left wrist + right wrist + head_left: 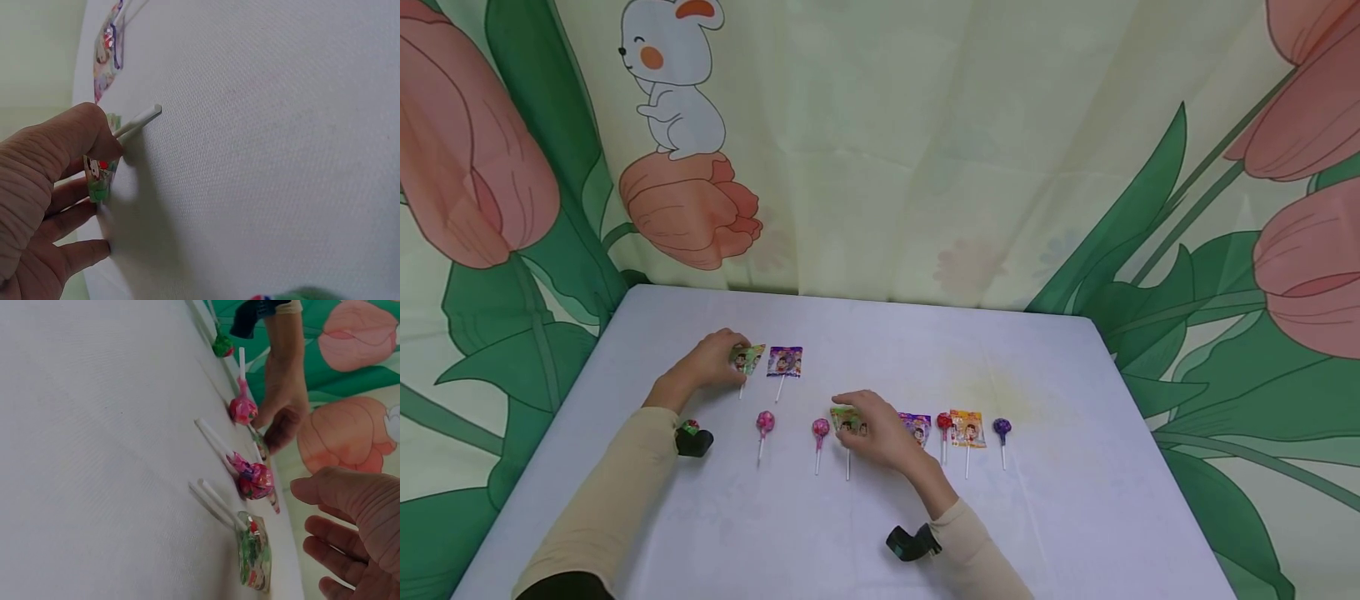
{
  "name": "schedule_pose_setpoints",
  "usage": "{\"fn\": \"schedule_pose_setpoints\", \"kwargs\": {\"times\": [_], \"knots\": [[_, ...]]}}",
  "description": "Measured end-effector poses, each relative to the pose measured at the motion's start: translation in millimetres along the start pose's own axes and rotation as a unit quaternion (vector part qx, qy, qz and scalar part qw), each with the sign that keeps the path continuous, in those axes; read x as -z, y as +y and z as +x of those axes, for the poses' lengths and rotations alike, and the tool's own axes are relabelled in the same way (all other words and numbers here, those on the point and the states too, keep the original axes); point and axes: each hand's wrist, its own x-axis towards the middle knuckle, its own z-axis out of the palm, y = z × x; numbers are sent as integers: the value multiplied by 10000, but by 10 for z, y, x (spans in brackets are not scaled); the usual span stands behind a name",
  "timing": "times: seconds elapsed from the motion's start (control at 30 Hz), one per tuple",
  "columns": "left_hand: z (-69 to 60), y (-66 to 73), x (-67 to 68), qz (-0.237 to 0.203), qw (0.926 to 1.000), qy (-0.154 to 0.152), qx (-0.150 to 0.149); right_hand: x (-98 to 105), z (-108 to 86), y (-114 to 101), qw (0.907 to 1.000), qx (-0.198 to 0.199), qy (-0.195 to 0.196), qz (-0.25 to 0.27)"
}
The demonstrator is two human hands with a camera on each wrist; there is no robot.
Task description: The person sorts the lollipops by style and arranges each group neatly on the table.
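At the table's far left, my left hand (709,364) pinches a flat lollipop in a green wrapper (748,358) between thumb and fingers. Its white stick (140,122) points away from the palm in the left wrist view. Just right of it lies a lollipop in a purple wrapper (785,362). My right hand (883,429) hovers over another green-wrapped lollipop (254,553), fingers loosely spread and apart from it. Two round pink lollipops (765,422) lie between the hands, the second pink lollipop (821,428) nearer the right hand.
Right of my right hand lie a purple-wrapped lollipop (917,427), a round red lollipop (943,422), an orange-wrapped lollipop (967,428) and a round purple lollipop (1002,427). A round green-and-red lollipop (222,345) lies by the left wrist. A printed curtain (910,167) hangs behind the white-covered table (1097,500).
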Motion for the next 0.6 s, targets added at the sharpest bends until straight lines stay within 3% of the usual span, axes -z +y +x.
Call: {"fn": "schedule_pose_setpoints", "kwargs": {"times": [0.6], "knots": [[10,8,7,-22,10000,-37,71,19,-69,143,9996,-45,-253,-107]]}}
